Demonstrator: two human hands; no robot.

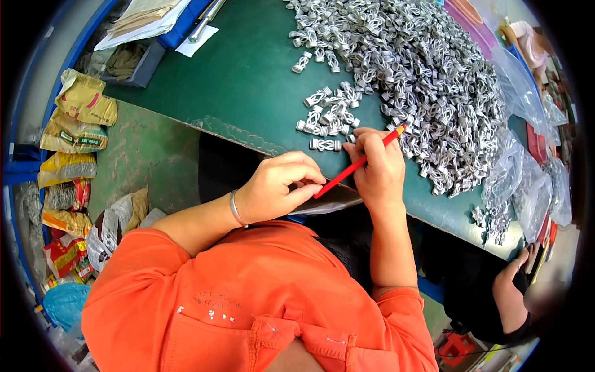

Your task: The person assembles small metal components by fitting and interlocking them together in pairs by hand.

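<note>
My right hand [379, 170] is closed on a red pencil-like stick [347, 172], which slants up to the right and has a yellowish tip. The fingertips of that hand rest beside a few small silver metal pieces at the table's near edge. My left hand [282, 188] is closed in a pinch, thumb and fingers at the lower end of the stick. Whether anything else is in that pinch is hidden. A loose silver looped piece with a ridged end [325, 145] lies between the hands, in front of a small cluster of the same pieces [331, 111].
A large heap of silver pieces [427, 80] covers the far right of the green table [242, 68]. Clear plastic bags [524, 180] hang at the right. Another person's arm [511, 291] is at the lower right. Sacks [77, 124] and a grey bin [133, 68] stand left.
</note>
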